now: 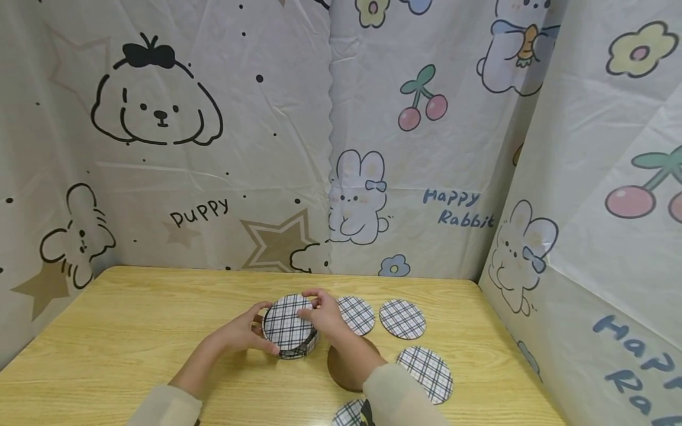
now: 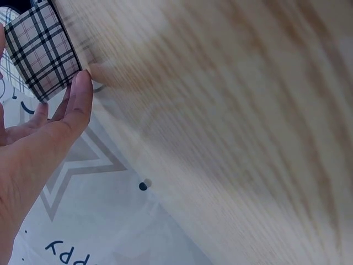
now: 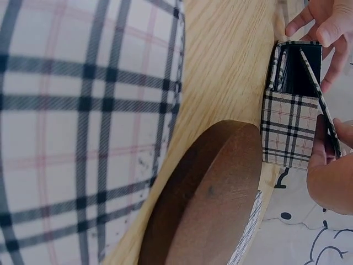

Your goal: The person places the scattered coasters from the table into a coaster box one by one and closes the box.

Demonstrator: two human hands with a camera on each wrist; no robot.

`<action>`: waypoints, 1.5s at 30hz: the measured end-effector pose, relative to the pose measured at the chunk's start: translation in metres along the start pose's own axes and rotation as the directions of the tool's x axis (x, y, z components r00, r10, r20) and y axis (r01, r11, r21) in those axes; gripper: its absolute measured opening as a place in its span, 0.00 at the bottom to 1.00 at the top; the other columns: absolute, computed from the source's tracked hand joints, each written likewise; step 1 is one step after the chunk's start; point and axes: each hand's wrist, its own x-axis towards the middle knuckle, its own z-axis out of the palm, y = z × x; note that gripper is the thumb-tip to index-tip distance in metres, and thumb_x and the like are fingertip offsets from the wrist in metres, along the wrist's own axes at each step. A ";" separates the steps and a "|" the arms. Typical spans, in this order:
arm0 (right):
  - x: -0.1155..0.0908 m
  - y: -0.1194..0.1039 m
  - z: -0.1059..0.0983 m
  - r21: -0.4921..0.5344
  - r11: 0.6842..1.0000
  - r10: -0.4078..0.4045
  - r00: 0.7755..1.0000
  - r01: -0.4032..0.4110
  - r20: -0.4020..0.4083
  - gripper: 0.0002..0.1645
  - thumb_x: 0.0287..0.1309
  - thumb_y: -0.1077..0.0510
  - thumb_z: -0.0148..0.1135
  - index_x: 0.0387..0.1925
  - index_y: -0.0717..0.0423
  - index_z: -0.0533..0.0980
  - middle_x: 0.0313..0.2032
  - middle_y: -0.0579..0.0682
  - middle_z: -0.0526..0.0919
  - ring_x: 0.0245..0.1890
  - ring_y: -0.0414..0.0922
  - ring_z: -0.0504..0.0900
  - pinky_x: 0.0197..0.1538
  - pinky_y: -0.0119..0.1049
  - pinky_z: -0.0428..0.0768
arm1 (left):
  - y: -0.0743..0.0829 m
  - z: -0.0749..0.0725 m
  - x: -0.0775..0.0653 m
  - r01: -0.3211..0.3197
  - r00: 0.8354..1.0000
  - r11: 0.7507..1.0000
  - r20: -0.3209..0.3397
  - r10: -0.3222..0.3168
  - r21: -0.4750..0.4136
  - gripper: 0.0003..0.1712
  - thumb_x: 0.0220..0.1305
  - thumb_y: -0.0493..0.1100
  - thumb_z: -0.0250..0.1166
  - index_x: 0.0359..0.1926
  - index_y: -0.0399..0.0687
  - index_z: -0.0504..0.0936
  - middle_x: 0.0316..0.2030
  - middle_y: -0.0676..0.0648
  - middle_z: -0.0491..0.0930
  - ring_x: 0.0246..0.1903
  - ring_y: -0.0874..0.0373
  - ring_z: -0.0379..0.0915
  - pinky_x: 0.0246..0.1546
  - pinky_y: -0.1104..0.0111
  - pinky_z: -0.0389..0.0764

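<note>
A round plaid coaster holder with a dark inside stands on the table; its checked side wall shows in the right wrist view. My left hand grips it from the left, thumb near the front rim and fingers behind. Over the opening, my right hand pinches a plaid round coaster by its right edge. That coaster tilts in the right wrist view, one end at the holder's mouth. More coasters stand inside the holder. In the left wrist view, my left fingertips lie at the holder's wall.
Plaid coasters lie right of the holder: one behind my right hand, one far right, one nearer, one at the front. A brown wooden disc lies under my right forearm. Printed cloth hangs behind the wooden table.
</note>
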 end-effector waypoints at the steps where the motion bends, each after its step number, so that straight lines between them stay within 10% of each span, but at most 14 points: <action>1: 0.000 0.000 0.000 -0.007 1.000 -0.007 1.000 0.007 0.000 0.23 0.50 0.67 0.66 0.50 0.59 0.74 0.29 0.48 0.67 0.28 0.41 0.65 0.29 0.30 0.65 | 0.000 0.000 0.000 0.001 1.000 1.000 -0.001 -0.001 -0.001 0.60 0.43 0.46 0.77 0.70 0.43 0.48 0.59 0.31 0.64 0.56 0.39 0.69 0.56 0.49 0.71; 30: 0.002 -0.001 0.001 -0.425 0.899 -0.146 0.988 0.111 -0.052 0.19 0.44 0.60 0.71 0.42 0.58 0.80 0.33 0.49 0.72 0.33 0.41 0.68 0.33 0.31 0.69 | -0.001 -0.001 0.001 0.001 1.000 1.000 0.001 -0.001 0.005 0.62 0.42 0.48 0.77 0.71 0.44 0.47 0.61 0.30 0.62 0.58 0.37 0.66 0.56 0.47 0.70; 45: 0.003 0.007 -0.006 -0.371 0.919 -0.140 0.990 0.138 0.022 0.17 0.52 0.60 0.66 0.46 0.58 0.79 0.40 0.53 0.76 0.39 0.45 0.73 0.35 0.35 0.74 | -0.001 0.000 0.000 0.008 1.000 1.000 0.004 -0.008 -0.001 0.61 0.43 0.47 0.77 0.71 0.43 0.47 0.60 0.31 0.63 0.57 0.39 0.68 0.56 0.48 0.71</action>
